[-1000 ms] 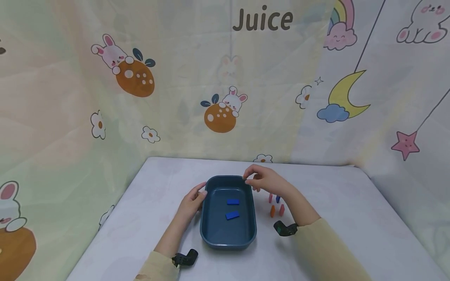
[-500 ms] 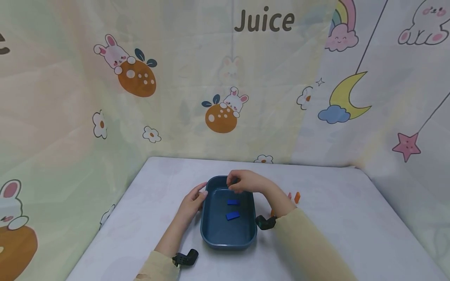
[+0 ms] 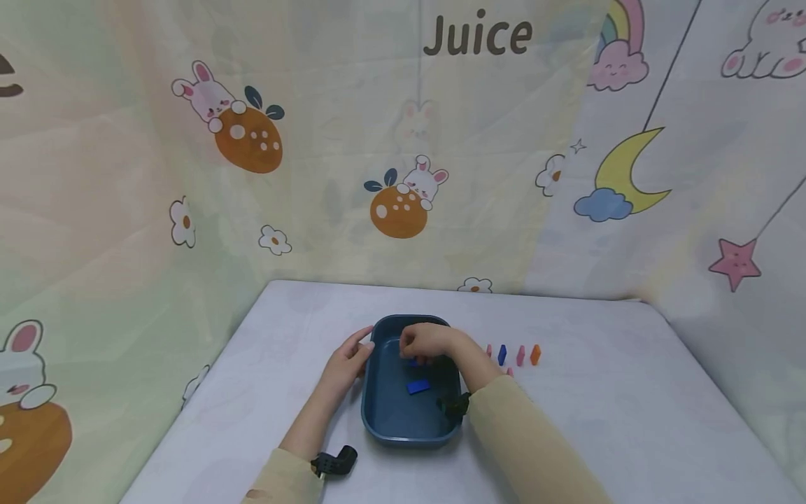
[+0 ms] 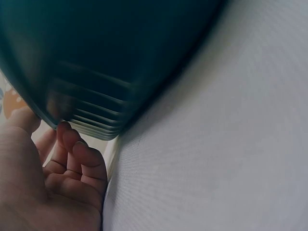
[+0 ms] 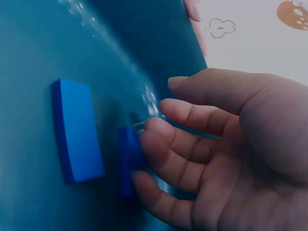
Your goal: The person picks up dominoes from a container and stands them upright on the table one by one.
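Note:
In the head view a dark blue-green tray (image 3: pixel 411 423) holds blue rectangular blocks (image 3: pixel 418 386). My left hand (image 3: pixel 345 362) rests at its left side, thumb and index fingertips at the rim. From the left wrist, its other fingers (image 4: pixel 89 159) bend loosely against the ribbed outer wall. Inside the tray, my right hand (image 3: pixel 431 341) hovers over the farther blue block (image 3: pixel 413 362), partly covering it. In the right wrist view its fingers are loosely bent, with nothing between thumb and fingers; the lower fingertips overlap one blue block (image 5: pixel 129 161), while another blue block (image 5: pixel 79 130) lies apart.
Right of the tray, small upright blocks stand on the white table (image 3: pixel 630 420): a blue block (image 3: pixel 502 355), an orange block (image 3: pixel 535 355) and several pink ones, one partly hidden by the right forearm. A printed cloth (image 3: pixel 315 175) hangs behind the table.
My right hand has moved from the tray's far right rim leftward and down into the tray, its forearm sweeping left. The left hand stays at the tray's side.

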